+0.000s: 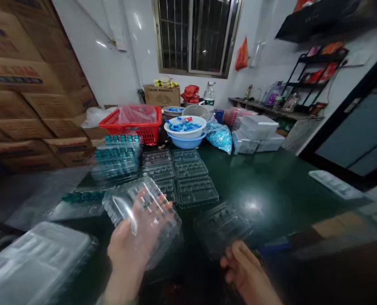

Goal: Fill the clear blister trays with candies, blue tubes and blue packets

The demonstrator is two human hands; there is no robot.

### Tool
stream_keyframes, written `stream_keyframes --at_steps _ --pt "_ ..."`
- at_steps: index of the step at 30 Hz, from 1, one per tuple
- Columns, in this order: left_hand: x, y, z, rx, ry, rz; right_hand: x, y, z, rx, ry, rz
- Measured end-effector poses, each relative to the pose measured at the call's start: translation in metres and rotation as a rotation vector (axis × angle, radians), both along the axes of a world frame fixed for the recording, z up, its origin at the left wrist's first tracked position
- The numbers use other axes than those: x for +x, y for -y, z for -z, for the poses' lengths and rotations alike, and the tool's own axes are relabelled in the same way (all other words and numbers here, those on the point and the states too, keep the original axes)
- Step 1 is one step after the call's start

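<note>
My left hand (144,224) is wrapped round a stack of clear plastic trays (121,199), tilted up over the dark green table. Between the fingers of my right hand (243,264) is the near edge of a single clear plastic tray (221,224), low over the table and smeared by motion. Beyond my hands, several like trays (197,190) lie in rows on the table. Left of these rows stand stacked trays filled with teal pieces (116,154). A thick stack of clear trays (39,258) sits at the near left.
At the back are a red basket (147,127), a white basin (188,130) of blue pieces in a blue basin, and a bag of blue bits (220,137). Plastic boxes (258,129) stand back right. A white tray (334,183) lies right. Cartons (20,80) are piled left.
</note>
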State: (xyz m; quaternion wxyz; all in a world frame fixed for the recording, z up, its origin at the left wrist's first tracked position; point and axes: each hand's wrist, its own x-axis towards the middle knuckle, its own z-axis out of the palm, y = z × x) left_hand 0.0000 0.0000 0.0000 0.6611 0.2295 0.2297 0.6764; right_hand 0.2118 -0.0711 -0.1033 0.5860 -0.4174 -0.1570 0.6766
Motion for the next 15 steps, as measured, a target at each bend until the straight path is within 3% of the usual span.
stream_keyframes --at_steps 5,9,12,15 --pt "-0.007 0.000 0.007 0.052 -0.007 0.072 -0.021 -0.023 -0.003 -0.086 -0.002 -0.071" --pt "-0.018 -0.006 0.018 0.005 -0.089 0.078 -0.014 -0.030 -0.006 -0.189 0.025 -0.378" --pt "-0.011 -0.007 0.024 -0.048 -0.216 0.025 -0.009 -0.024 -0.022 -0.102 0.131 -0.577" --pt "0.013 -0.004 0.027 -0.178 -0.379 0.061 -0.017 -0.017 -0.054 0.116 0.341 -0.500"
